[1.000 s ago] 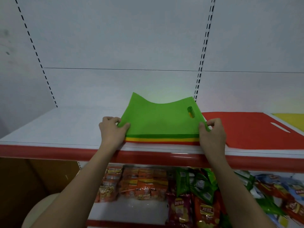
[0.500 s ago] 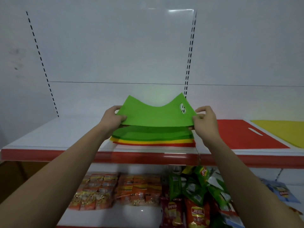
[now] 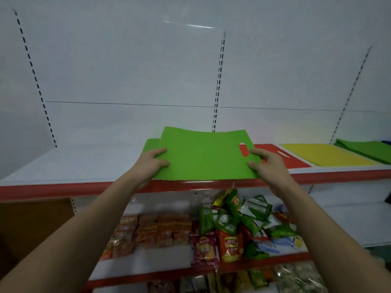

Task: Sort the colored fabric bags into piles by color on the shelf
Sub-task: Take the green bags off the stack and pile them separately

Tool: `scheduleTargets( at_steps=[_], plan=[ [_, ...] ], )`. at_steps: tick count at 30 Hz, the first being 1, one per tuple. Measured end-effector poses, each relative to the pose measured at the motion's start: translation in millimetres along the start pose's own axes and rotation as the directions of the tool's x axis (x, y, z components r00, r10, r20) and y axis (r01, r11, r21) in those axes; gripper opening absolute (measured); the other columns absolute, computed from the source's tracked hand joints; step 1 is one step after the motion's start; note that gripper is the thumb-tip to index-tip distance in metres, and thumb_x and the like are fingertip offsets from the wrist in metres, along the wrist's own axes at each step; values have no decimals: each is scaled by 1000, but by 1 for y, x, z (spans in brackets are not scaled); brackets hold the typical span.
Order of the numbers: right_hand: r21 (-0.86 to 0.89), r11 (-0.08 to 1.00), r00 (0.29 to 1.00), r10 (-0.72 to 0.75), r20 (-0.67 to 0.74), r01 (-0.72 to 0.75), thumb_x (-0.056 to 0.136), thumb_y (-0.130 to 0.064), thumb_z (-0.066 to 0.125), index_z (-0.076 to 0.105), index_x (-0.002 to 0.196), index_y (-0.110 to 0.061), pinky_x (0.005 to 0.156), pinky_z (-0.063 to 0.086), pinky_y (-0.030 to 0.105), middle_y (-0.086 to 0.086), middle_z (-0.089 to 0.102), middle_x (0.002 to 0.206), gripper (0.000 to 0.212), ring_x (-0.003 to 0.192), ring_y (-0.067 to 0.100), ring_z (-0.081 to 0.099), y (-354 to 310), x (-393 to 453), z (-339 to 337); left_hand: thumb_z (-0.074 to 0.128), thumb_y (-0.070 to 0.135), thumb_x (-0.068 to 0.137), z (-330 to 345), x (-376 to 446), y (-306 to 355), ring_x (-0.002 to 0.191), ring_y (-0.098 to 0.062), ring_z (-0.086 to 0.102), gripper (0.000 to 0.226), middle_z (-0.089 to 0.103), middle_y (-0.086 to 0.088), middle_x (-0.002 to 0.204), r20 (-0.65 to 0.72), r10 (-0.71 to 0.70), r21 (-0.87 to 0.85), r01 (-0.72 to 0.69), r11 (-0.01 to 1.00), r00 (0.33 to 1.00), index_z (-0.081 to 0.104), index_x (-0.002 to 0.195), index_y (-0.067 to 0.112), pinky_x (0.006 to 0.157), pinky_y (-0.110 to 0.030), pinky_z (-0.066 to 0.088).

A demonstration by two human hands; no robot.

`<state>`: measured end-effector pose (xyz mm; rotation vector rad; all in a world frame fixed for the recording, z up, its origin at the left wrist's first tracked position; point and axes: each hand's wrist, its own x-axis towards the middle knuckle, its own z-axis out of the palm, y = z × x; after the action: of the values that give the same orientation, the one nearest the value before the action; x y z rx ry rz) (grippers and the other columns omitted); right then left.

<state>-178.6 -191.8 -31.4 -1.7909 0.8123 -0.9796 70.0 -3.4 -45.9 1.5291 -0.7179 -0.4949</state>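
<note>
— Green fabric first: who has hold of the green bag (image 3: 203, 155)?

— Both hands. Starting at the left, the left hand (image 3: 151, 163) pinches the bag's left edge, thumb on top and fingers underneath. The bag is held flat over the front edge of the shelf (image 3: 63, 166), near the middle of its length, with the far side curling up a little.

— Anything under it?

— A sliver of another green bag (image 3: 151, 143) pokes out at the back left corner of the held one. It seems to lie on the shelf, though the view there is poor and I can't see the rest of what is below.

— And the right side?

— The right hand (image 3: 267, 166) grips the bag's right edge just beside the handle slot, thumb on top, fingers curled beneath. Red shows through that slot.

— From what?

— A red bag (image 3: 296, 161) lying flat on the shelf, just to the right of the held one and partly hidden by the right hand. Next along, touching it, is a yellow bag (image 3: 330, 155), also flat. Then, at the right end of the shelf, a green pile (image 3: 368, 150) sits by the back wall, its near corner overlapping the yellow.

— Below the shelf?

— A brown cardboard box (image 3: 31, 225) at the lower left, then rows of orange snack packets (image 3: 160, 229) on the lower shelf, and to their right a heap of green and red crisp bags (image 3: 239, 225).
</note>
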Motion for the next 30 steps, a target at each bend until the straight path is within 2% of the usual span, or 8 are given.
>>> scheduleTargets(
  at_steps=[3, 9, 14, 17, 21, 25, 28, 30],
  plan=[
    [-57, 998, 1000, 17, -17, -18, 90, 10, 58, 55, 134, -7, 90, 50, 34, 4, 56, 122, 47, 107, 23, 58, 8, -31, -30, 59, -15, 86, 24, -16, -7, 100, -20, 61, 62, 59, -11, 125, 62, 20, -36, -18, 999, 998, 46, 143, 5, 72, -15, 55],
    [-70, 992, 992, 102, -80, -107, 93, 11, 49, 46, 142, -10, 91, 52, 40, 9, 52, 135, 54, 104, 23, 60, 29, -75, -107, 64, -10, 85, 87, -34, -15, 115, -22, 61, 68, 54, -8, 139, 223, 40, -25, -36, 999, 974, 43, 146, 11, 103, -35, 48],
    [-29, 994, 970, 100, -221, -109, 95, 6, 48, 48, 142, -15, 97, 51, 46, 6, 47, 141, 50, 107, 22, 56, 54, -99, -189, 65, -8, 86, 179, -54, -6, 102, -14, 64, 66, 57, -8, 134, 294, 73, -87, -49, 995, 953, 44, 146, 8, 88, -25, 53],
    [-53, 993, 959, 91, -268, -109, 99, -1, 50, 46, 144, -14, 102, 46, 38, 5, 42, 150, 47, 123, 18, 49, 74, -110, -242, 66, -7, 86, 237, -67, -2, 98, -13, 66, 67, 57, -9, 133, 330, 69, -120, -30, 992, 941, 43, 146, 8, 75, -19, 57],
    [-126, 983, 947, 87, -310, -132, 100, -5, 51, 44, 145, -14, 94, 43, 29, 2, 41, 151, 47, 128, 14, 43, 97, -126, -312, 68, -6, 85, 312, -79, 3, 112, -23, 63, 67, 56, -10, 137, 401, 80, -96, -45, 994, 913, 45, 146, 11, 92, -33, 53],
    [-138, 978, 928, 96, -360, -155, 97, -3, 54, 48, 143, -16, 85, 41, 22, 1, 44, 148, 48, 119, 5, 42, 115, -136, -378, 68, -5, 85, 382, -88, 6, 108, -16, 64, 68, 56, -5, 137, 478, 98, -101, -56, 993, 873, 43, 146, 11, 96, -33, 51],
    [-117, 978, 911, 115, -395, -174, 95, -1, 56, 52, 139, -20, 88, 47, 24, 1, 47, 145, 48, 131, 14, 44, 130, -139, -420, 69, -4, 84, 428, -90, 7, 107, -19, 66, 69, 58, -7, 135, 520, 98, -92, -59, 994, 849, 43, 147, 11, 94, -33, 53],
    [-74, 978, 899, 149, -413, -197, 95, 1, 54, 52, 139, -20, 76, 52, 13, 2, 47, 144, 49, 127, 21, 51, 140, -138, -445, 69, -5, 84, 458, -89, 8, 108, -22, 66, 69, 58, -8, 134, 541, 90, -81, -55, 995, 837, 43, 146, 11, 95, -37, 53]
  ],
)
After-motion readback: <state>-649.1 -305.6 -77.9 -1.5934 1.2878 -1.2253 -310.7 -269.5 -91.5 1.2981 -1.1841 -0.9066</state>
